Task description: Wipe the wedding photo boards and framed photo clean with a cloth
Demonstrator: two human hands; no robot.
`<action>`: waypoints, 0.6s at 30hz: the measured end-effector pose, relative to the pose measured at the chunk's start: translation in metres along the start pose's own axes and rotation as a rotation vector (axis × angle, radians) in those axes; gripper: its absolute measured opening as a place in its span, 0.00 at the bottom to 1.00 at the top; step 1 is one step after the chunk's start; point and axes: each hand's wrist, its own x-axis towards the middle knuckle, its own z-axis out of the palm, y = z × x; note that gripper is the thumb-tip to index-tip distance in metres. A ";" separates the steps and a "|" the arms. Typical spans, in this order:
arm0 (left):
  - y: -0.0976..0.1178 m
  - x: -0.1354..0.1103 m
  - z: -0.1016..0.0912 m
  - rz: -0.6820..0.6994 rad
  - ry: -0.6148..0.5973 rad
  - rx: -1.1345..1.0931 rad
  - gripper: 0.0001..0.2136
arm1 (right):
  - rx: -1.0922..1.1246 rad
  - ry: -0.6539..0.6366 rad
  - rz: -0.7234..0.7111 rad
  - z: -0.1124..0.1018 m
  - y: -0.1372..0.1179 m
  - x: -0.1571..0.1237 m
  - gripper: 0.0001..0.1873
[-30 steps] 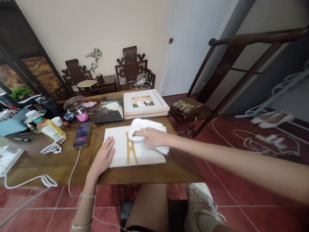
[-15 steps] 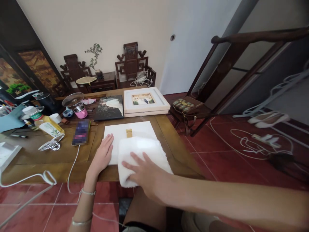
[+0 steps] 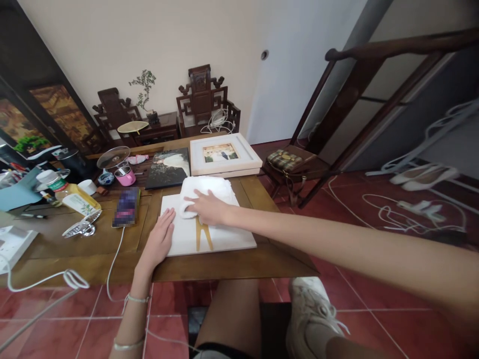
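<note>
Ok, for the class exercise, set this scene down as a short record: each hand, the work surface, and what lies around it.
Left hand: laid flat at the left edge of a white panel, fingers together
Right hand: spread on top of a white cloth, fingers apart
Cloth: on the panel, covering its upper middle
Panel: lying on the wooden table; two yellow-brown prongs show below the cloth
Beyond panel: dark picture, pale-framed picture
Left of panel: phone, clear hair clip, bottle
</note>
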 end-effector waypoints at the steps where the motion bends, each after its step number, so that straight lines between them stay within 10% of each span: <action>1: 0.000 0.001 0.000 -0.004 0.006 -0.008 0.22 | -0.008 -0.006 -0.009 0.000 -0.006 -0.002 0.32; 11: -0.004 0.005 -0.003 0.012 0.017 -0.052 0.21 | 0.061 -0.121 -0.231 0.001 -0.085 -0.074 0.20; 18: -0.006 0.003 0.000 0.002 -0.015 -0.013 0.23 | 0.045 -0.047 -0.151 -0.007 -0.049 -0.041 0.27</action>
